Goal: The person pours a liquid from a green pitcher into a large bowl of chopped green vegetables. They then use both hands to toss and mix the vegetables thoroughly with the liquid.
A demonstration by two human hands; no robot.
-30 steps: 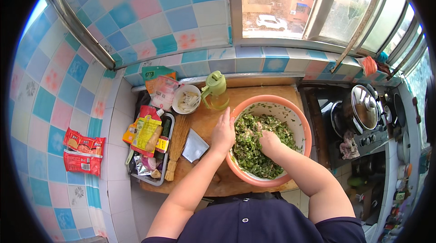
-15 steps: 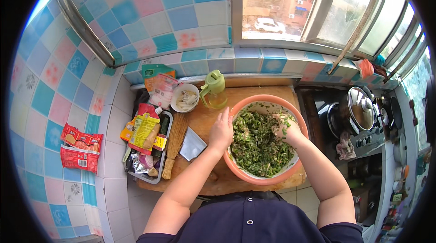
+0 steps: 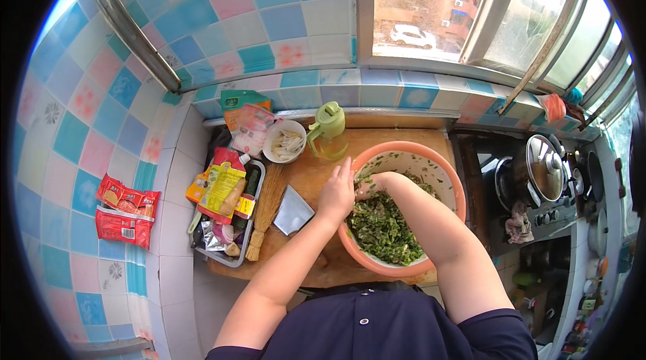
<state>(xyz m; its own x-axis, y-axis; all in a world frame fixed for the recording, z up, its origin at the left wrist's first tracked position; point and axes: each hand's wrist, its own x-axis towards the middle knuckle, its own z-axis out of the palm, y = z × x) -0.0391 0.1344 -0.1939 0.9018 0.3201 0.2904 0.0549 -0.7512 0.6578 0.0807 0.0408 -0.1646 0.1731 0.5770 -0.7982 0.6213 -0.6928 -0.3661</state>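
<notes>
Orange bowl [image 3: 449,184] of chopped greens [image 3: 383,229] near the bench's [image 3: 316,178] front edge. Left hand [image 3: 336,192] flat on the rim, fingers together. Right hand [image 3: 369,186] buried in greens, fingers hidden, can't tell. Green jug [image 3: 328,131] behind.

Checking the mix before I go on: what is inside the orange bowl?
The orange bowl holds chopped greens. The right hand is in them, the left hand on the rim. The bowl's bottom is covered.

Right hand [image 3: 369,185] fingers buried in chopped greens [image 3: 383,229]
</notes>
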